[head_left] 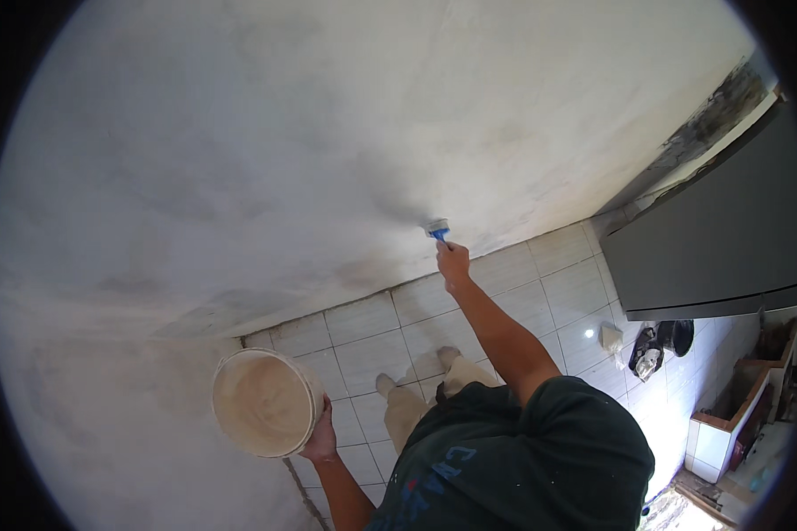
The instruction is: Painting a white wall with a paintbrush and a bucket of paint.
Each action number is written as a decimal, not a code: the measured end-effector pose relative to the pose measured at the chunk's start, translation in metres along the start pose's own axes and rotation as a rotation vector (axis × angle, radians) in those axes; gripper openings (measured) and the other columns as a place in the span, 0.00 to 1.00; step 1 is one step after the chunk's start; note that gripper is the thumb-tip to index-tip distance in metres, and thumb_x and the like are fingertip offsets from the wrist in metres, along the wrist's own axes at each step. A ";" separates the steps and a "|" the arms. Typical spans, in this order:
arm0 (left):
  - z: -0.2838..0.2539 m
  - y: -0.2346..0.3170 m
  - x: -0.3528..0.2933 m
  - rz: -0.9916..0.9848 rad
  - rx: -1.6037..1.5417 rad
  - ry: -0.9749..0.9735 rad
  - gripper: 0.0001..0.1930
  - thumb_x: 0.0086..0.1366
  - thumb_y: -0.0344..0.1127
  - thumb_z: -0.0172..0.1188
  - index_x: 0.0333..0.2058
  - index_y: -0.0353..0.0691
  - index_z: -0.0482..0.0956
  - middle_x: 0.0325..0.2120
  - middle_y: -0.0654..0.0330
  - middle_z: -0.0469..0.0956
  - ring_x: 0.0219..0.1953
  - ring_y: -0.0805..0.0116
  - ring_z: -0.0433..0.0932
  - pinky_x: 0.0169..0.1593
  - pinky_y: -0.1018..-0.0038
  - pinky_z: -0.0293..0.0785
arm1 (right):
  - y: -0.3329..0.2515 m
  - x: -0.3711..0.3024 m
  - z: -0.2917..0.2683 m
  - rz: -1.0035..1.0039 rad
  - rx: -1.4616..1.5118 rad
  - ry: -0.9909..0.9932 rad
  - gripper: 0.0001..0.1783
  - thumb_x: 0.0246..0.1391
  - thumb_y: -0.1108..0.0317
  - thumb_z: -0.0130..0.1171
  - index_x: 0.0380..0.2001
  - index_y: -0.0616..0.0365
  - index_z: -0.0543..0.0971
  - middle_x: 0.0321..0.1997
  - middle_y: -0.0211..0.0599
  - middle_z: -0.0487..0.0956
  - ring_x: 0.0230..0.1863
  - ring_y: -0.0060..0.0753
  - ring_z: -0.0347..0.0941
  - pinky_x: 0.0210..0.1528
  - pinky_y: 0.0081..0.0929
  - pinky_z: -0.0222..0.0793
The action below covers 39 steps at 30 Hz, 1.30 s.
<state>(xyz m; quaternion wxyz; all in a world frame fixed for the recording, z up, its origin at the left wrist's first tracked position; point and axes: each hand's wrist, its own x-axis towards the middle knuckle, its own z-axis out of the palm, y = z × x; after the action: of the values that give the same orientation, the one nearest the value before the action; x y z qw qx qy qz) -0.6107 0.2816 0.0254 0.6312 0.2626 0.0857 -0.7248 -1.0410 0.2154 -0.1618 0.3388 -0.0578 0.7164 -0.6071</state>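
My right hand (452, 262) is stretched out ahead, its fingers wrapped round the blue handle of a paintbrush (437, 228). The bristles, coated in something pale, are against or very close to the whitish wall (328, 159), whose surface is patchy with grey smudges. At the lower left, my left hand (322, 435) holds a round white bucket (313, 389) by its side near the rim. Pale residue coats the bucket's inside; how much it contains I cannot tell. Part of the left fingers is hidden behind the bucket.
Light floor tiles (360, 334) run along the wall's foot, with my feet on them. A large grey cabinet-like block (708, 230) stands at the right. Near it lie a pale bag (610, 338) and a black container (677, 337). Farther right is a tiled counter (710, 438).
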 end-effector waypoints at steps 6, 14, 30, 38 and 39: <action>-0.026 0.001 0.000 -0.032 0.029 -0.056 0.38 0.67 0.63 0.54 0.69 0.50 0.60 0.71 0.55 0.57 0.73 0.44 0.51 0.68 0.35 0.50 | -0.113 -0.126 0.025 -0.306 0.014 -0.027 0.16 0.64 0.61 0.60 0.33 0.67 0.81 0.18 0.28 0.71 0.21 0.21 0.65 0.26 0.29 0.61; -0.008 -0.017 -0.013 -0.020 0.085 -0.060 0.36 0.70 0.56 0.51 0.71 0.46 0.57 0.72 0.51 0.56 0.73 0.45 0.51 0.70 0.36 0.48 | -0.068 -0.065 0.019 -0.408 0.106 -0.030 0.14 0.66 0.62 0.56 0.40 0.64 0.81 0.20 0.36 0.74 0.22 0.24 0.68 0.27 0.29 0.63; -0.029 -0.003 -0.023 0.036 0.047 -0.152 0.37 0.69 0.57 0.54 0.71 0.48 0.58 0.72 0.52 0.56 0.74 0.49 0.51 0.69 0.36 0.51 | -0.019 -0.061 0.070 -0.107 -0.006 0.135 0.19 0.63 0.57 0.59 0.33 0.66 0.83 0.22 0.44 0.77 0.25 0.37 0.72 0.31 0.36 0.66; -0.026 -0.015 -0.019 -0.039 0.053 -0.161 0.38 0.68 0.58 0.54 0.71 0.48 0.58 0.71 0.52 0.57 0.73 0.45 0.52 0.69 0.35 0.50 | -0.116 -0.135 0.027 -0.394 -0.096 -0.090 0.14 0.66 0.61 0.56 0.38 0.64 0.80 0.25 0.47 0.78 0.28 0.44 0.74 0.34 0.35 0.69; -0.025 -0.017 -0.021 -0.041 0.057 -0.149 0.37 0.69 0.56 0.53 0.71 0.48 0.57 0.72 0.52 0.56 0.73 0.46 0.51 0.70 0.35 0.49 | -0.110 -0.127 0.022 -0.426 -0.062 -0.013 0.14 0.66 0.62 0.56 0.37 0.63 0.79 0.24 0.47 0.77 0.27 0.42 0.73 0.33 0.34 0.68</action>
<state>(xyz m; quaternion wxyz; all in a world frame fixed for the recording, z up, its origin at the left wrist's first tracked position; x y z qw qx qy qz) -0.6184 0.3144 0.0115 0.6130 0.2238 0.0233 -0.7574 -0.9676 0.2319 -0.0096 0.2055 -0.2222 0.7041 -0.6424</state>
